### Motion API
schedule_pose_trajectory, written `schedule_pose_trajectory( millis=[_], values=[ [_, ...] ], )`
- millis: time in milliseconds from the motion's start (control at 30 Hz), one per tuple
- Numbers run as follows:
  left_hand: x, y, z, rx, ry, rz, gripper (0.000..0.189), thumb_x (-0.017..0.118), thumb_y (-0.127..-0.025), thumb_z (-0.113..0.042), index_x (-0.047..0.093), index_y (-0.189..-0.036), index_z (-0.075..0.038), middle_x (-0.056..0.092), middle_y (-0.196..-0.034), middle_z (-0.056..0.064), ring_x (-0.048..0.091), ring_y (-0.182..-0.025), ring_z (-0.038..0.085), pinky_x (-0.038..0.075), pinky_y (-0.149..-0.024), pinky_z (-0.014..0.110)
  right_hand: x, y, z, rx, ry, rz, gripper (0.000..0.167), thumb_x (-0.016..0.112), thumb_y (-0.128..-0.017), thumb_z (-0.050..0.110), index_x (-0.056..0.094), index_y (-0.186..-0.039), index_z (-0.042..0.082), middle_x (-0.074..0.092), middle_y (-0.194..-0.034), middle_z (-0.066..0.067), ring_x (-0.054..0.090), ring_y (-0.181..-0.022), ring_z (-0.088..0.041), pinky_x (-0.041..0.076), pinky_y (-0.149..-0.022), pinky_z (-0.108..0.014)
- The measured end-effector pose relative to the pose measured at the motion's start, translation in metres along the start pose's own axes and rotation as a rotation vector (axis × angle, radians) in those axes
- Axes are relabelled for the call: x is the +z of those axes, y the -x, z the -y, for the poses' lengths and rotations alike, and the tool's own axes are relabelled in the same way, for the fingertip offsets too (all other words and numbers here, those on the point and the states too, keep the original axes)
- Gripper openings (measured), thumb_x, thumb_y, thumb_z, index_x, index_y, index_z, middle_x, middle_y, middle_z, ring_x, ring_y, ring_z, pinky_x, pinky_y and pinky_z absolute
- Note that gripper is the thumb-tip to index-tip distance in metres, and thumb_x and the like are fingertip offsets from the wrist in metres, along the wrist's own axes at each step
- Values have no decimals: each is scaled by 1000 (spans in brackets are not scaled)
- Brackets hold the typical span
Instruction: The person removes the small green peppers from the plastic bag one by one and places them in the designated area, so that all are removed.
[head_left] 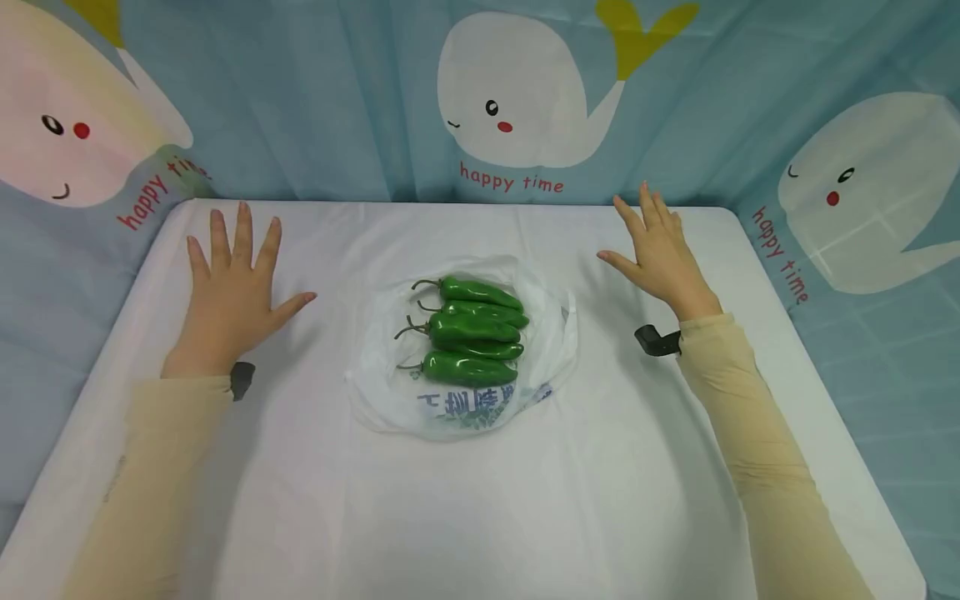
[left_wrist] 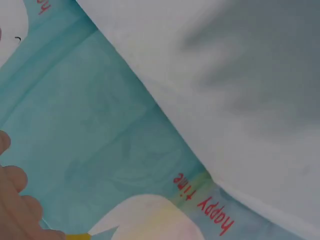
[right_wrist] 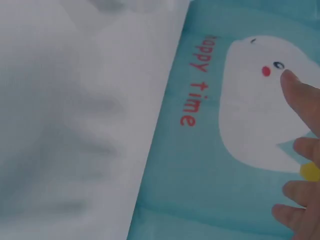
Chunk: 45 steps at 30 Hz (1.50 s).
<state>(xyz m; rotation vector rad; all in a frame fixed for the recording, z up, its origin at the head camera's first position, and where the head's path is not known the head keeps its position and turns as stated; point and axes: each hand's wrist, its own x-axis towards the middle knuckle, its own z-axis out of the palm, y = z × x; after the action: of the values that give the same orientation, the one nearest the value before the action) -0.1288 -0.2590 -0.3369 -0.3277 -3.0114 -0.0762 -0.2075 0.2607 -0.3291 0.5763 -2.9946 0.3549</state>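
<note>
Several green chili peppers (head_left: 474,328) lie side by side on a flattened white plastic bag (head_left: 382,400), their stems pointing left. To the left of the bag, my left hand (head_left: 228,304) is held with its fingers spread and nothing in it; fingertips (left_wrist: 17,179) show at the edge of the left wrist view. My right hand (head_left: 660,254) is on the other side, apart from the bag, its fingers extended and holding nothing. Part of that hand (right_wrist: 305,195) appears at the right edge of the right wrist view. Both hands cast shadows on the white cloth.
A white-covered table (head_left: 450,517) lies under everything. Behind it and at its sides hangs a blue curtain (head_left: 315,100) with whale prints and red lettering. Dark wrist-camera mounts (head_left: 657,341) stick out at the sleeve cuffs.
</note>
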Motion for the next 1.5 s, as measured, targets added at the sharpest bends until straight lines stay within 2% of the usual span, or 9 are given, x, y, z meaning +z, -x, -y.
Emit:
schedule_pose_trajectory(
  millis=[167, 300, 500, 667, 767, 867, 1100, 1300, 1500],
  values=[
    [14, 11, -20, 65, 46, -59, 94, 65, -85, -43, 12, -150, -1, -9, -154, 23, -16, -139, 41, -1, -107, 68, 3, 6, 11, -103, -88, -133, 74, 65, -90, 29, 26, -148, 4, 5, -155, -20, 8, -142, -36, 12, -115, -52],
    [25, 19, -38, 90, 130, -94, 89, 66, -85, -35, 15, -149, 1, -1, -154, 24, -5, -140, 42, 6, -108, 67, 12, 9, 23, -192, -145, -232, 68, 70, -87, 18, 36, -143, 0, 22, -152, -22, 22, -138, -39, 23, -112, -52],
    [47, 24, -56, 81, 282, -117, 84, 66, -88, -24, 14, -149, 3, 5, -154, 26, 6, -140, 44, 13, -108, 65, 26, 15, 45, -276, -191, -281, 61, 71, -86, 15, 44, -138, 0, 36, -146, -18, 35, -131, -37, 36, -103, -53],
    [61, 25, -66, 63, 465, -94, 84, 63, -91, -23, 9, -150, 0, 4, -154, 24, 1, -141, 40, 12, -111, 60, 41, 19, 63, -360, -256, -312, 56, 71, -85, 11, 48, -135, -1, 45, -140, -17, 41, -126, -34, 37, -103, -48],
    [67, 25, -70, 25, 593, -70, 84, 61, -93, -25, 5, -151, -4, 4, -156, 20, 1, -142, 36, 12, -113, 55, 50, 21, 74, -392, -304, -307, 54, 71, -85, 9, 50, -133, -1, 48, -137, -17, 43, -125, -32, 37, -104, -44],
    [71, 24, -74, -24, 686, -53, 80, 58, -95, -27, 5, -151, -4, 9, -155, 20, 9, -141, 37, 15, -114, 53, 60, 22, 84, -418, -351, -285, 53, 71, -84, 7, 51, -132, -1, 49, -135, -16, 43, -125, -30, 36, -105, -42],
    [81, 20, -78, -135, 936, -19, 63, 58, -95, -19, 27, -146, 2, 35, -146, 20, 38, -131, 36, 37, -105, 40, 79, 23, 100, -454, -462, -241, 49, 73, -82, 5, 55, -127, -2, 54, -129, -15, 47, -122, -29, 40, -103, -40],
    [92, 20, -76, -238, 1061, -53, 47, 63, -91, -9, 48, -135, 0, 50, -135, 17, 51, -121, 32, 43, -101, 34, 88, 27, 109, -443, -584, -134, 42, 73, -82, 6, 58, -120, -2, 59, -120, -13, 54, -113, -26, 46, -96, -37],
    [98, 24, -75, -330, 1155, -48, 43, 64, -91, -10, 53, -132, -4, 54, -133, 13, 53, -120, 28, 45, -97, 24, 95, 32, 111, -420, -640, -96, 39, 76, -78, 4, 62, -114, -2, 64, -113, -13, 60, -102, -25, 50, -88, -36]
  ],
)
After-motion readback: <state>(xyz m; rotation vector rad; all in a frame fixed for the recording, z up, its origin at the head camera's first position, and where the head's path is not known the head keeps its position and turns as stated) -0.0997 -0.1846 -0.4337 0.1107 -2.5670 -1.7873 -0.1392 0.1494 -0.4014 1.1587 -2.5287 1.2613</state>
